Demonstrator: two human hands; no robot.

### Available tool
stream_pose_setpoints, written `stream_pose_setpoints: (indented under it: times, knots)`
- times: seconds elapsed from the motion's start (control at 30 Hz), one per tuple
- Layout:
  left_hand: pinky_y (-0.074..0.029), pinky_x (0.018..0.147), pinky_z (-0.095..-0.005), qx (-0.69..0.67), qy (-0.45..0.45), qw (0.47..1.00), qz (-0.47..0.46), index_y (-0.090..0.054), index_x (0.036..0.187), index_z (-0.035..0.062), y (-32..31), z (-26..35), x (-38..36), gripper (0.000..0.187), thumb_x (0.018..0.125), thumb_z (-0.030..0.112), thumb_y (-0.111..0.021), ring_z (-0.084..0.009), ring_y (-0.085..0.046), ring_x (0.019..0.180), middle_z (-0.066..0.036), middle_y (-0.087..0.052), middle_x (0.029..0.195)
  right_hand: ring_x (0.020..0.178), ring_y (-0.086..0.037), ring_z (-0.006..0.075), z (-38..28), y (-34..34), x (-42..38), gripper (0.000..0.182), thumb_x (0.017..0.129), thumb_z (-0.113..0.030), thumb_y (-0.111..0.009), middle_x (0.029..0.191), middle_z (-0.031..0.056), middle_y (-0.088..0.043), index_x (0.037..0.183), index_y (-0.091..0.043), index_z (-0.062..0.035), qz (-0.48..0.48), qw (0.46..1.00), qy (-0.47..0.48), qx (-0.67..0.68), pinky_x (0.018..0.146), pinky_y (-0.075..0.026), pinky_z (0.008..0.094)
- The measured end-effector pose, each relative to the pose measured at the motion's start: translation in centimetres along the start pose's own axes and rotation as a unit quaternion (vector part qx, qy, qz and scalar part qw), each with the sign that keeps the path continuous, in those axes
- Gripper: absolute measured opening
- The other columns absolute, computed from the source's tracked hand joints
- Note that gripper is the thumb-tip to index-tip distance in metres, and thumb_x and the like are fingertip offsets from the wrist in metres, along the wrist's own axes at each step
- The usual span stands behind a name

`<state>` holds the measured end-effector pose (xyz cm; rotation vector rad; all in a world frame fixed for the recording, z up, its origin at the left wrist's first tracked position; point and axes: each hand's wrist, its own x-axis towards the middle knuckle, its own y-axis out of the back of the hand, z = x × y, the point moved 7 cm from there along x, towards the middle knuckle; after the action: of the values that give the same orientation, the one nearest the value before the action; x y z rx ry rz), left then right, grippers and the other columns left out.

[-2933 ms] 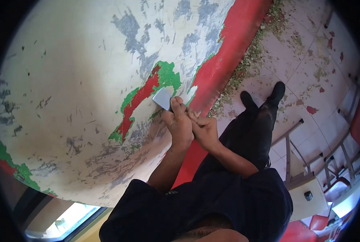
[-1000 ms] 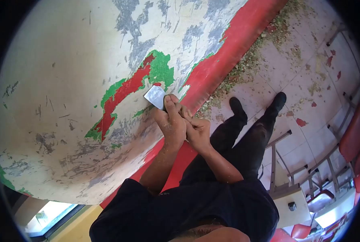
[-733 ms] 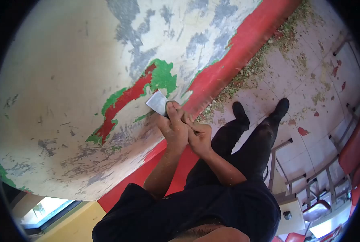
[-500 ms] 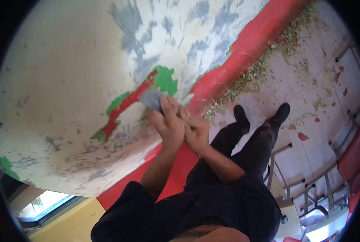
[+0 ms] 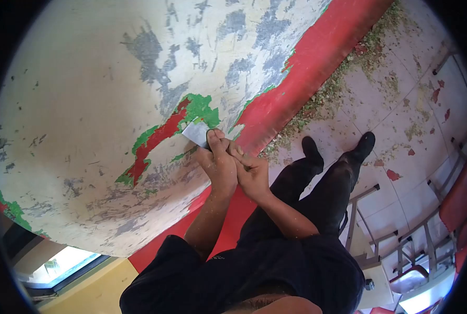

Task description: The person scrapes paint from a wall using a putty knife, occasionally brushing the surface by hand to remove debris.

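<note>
A flat grey scraper blade (image 5: 196, 133) lies with its far edge against the curved wall, at the lower rim of a green paint patch (image 5: 202, 109). My left hand (image 5: 220, 166) is closed around the scraper, its thumb and fingertips close behind the blade. Just to the right, my right hand (image 5: 253, 172) presses up against the left one and is closed as well, apparently on the same tool. The handle is hidden by the fingers. A strip of red paint (image 5: 160, 135) edged in green runs down and left from the blade.
The pale wall (image 5: 86, 104) shows grey scuffed spots. A red painted band (image 5: 317, 68) runs along its base. Paint flakes (image 5: 322, 99) litter the tiled floor (image 5: 369, 193) near my shoes. Red chairs (image 5: 456, 196) with metal legs stand at right. A yellow surface (image 5: 94, 290) is lower left.
The blade has shifted a little to the right relative to the green patch and now looks sharp instead of blurred. Both hands keep their hold. The view has shifted slightly.
</note>
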<state>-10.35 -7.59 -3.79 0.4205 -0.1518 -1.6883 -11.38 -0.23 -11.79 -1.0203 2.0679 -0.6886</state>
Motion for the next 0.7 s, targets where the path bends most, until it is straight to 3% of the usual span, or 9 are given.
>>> stream_pose_setpoints:
  times: [0.1, 0.2, 0.3, 0.4, 0.5, 0.57, 0.7]
  knots:
    - [-0.042, 0.053, -0.0308, -0.006, 0.005, 1.0, 0.02, -0.043, 0.086, 0.0048, 1.0, -0.4, -1.1, 0.025, 0.099, 0.027, -0.04, -0.0113, -0.04, 0.053, 0.001, -0.034, 0.062, 0.079, -0.053, 0.0046, 0.7, 0.3, -0.9, 0.025, 0.085, -0.002, -0.06, 0.086, 0.0013, -0.066, 0.109, -0.064, 0.0018, -0.04, 0.998, -0.043, -0.021, 0.071, -0.045, 0.021]
    - [-0.042, 0.052, -0.0306, 0.0, -0.02, 1.0, 0.012, -0.043, 0.087, 0.0048, 1.1, 0.3, 0.0, 0.025, 0.099, 0.027, -0.04, -0.0114, -0.04, 0.053, 0.001, -0.034, 0.063, 0.076, -0.051, 0.0038, 0.3, -0.8, -0.3, 0.025, 0.085, -0.001, -0.06, 0.081, 0.0, -0.064, 0.109, -0.064, 0.0018, -0.001, 0.991, 0.111, -0.071, 0.067, -0.044, 0.0211]
    - [-0.042, 0.052, -0.0307, -0.002, -0.028, 1.0, -0.001, -0.043, 0.087, 0.0048, 0.8, 1.0, 0.0, 0.025, 0.099, 0.026, -0.04, -0.0118, -0.041, 0.053, 0.0, -0.035, 0.063, 0.077, -0.052, 0.0044, -0.6, -1.2, 0.5, 0.025, 0.085, -0.001, -0.06, 0.082, 0.0033, -0.066, 0.11, -0.063, 0.0018, -0.014, 0.999, 0.038, -0.018, 0.068, -0.045, 0.0223]
    - [-0.042, 0.052, -0.0309, -0.001, -0.022, 1.0, -0.001, -0.043, 0.087, 0.0048, 1.5, -0.2, 0.0, 0.024, 0.099, 0.026, -0.04, -0.0119, -0.041, 0.053, 0.0, -0.035, 0.063, 0.078, -0.053, 0.0045, 0.3, -0.9, -0.8, 0.025, 0.085, -0.001, -0.06, 0.083, 0.0059, -0.068, 0.109, -0.063, 0.0029, -0.018, 0.996, 0.085, -0.027, 0.067, -0.046, 0.0224]
    - [-0.043, 0.052, -0.0311, -0.026, -0.019, 0.999, 0.022, -0.043, 0.087, 0.0046, 0.5, 1.8, 0.0, 0.023, 0.099, 0.024, -0.039, -0.0121, -0.041, 0.052, 0.0, -0.036, 0.063, 0.082, -0.054, 0.0054, -0.8, -1.3, 0.9, 0.025, 0.085, -0.001, -0.06, 0.088, 0.0081, -0.069, 0.109, -0.063, 0.0034, -0.036, 0.999, 0.0, -0.003, 0.071, -0.046, 0.0222]
    - [-0.043, 0.052, -0.0311, -0.023, -0.053, 0.998, 0.011, -0.043, 0.087, 0.0043, -0.5, 2.5, 0.5, 0.023, 0.099, 0.023, -0.039, -0.0121, -0.041, 0.052, -0.001, -0.036, 0.063, 0.082, -0.054, 0.0053, -2.1, -1.0, 1.1, 0.024, 0.085, -0.001, -0.06, 0.09, 0.008, -0.069, 0.109, -0.063, 0.004, -0.037, 0.999, 0.029, -0.021, 0.071, -0.046, 0.022]
    - [-0.042, 0.052, -0.0312, 0.01, -0.013, 1.0, 0.011, -0.043, 0.086, 0.0038, 0.5, -0.5, 0.3, 0.024, 0.099, 0.024, -0.038, -0.0125, -0.041, 0.05, -0.001, -0.037, 0.063, 0.085, -0.054, 0.0062, -0.2, 0.0, 0.2, 0.024, 0.085, 0.0, -0.061, 0.094, 0.0082, -0.068, 0.108, -0.063, 0.004, -0.034, 0.998, 0.018, -0.053, 0.073, -0.046, 0.0227]
